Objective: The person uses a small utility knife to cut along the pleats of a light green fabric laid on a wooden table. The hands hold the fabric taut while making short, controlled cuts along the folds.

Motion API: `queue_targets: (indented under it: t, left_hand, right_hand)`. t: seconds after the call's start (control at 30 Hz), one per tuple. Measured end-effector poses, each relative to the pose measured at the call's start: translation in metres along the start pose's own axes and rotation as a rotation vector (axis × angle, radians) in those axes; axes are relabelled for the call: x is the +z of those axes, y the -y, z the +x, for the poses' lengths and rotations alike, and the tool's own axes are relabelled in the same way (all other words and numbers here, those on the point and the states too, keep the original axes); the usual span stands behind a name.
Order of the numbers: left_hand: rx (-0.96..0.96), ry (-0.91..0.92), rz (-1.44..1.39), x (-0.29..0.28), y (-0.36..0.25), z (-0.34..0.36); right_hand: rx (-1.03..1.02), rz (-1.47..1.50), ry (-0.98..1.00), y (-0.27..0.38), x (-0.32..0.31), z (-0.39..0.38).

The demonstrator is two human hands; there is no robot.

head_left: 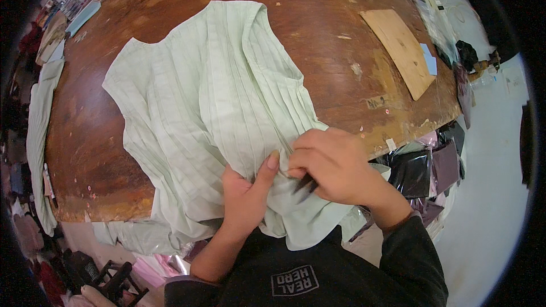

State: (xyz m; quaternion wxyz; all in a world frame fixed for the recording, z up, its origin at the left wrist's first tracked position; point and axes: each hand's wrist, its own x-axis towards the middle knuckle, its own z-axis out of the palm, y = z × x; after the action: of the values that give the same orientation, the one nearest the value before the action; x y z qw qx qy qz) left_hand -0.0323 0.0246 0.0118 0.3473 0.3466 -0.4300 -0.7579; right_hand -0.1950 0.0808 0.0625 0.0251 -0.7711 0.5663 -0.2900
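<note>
A pale green sleeveless top [170, 85] with long pleats lies spread over the brown wooden table, its lower part hanging over the near edge against my body. With the thumb pressed on the fabric, my left hand [245, 196] grips a fold of the top near its lower middle. Close beside it on the right, my right hand [333, 162] is closed, its fingertips at the cloth. A small dark pointed tool [307, 189], smeared by motion, sticks out from under the right palm; its exact kind cannot be made out.
On the worn wooden table [335, 51] a tan cardboard piece [401, 51] lies at the right beside a light blue scrap [428, 59]. Pale green cloth [42, 136] lies along the left edge. Plastic-wrapped dark packages [418, 173] are below the right edge. A dark stool [116, 281] stands lower left.
</note>
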Motion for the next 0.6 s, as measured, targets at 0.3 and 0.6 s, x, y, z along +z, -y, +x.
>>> queue_targets:
  t: [0.3, 0.6]
  left_hand:
    - [-0.042, 0.006, -0.069, -0.002, 0.005, 0.003]
    - [-0.071, -0.013, -0.198, 0.002, 0.004, 0.001]
  right_hand:
    - [0.385, 0.32, -0.07, -0.003, -0.01, -0.004]
    - [0.4, 0.363, -0.05, -0.004, -0.008, -0.013]
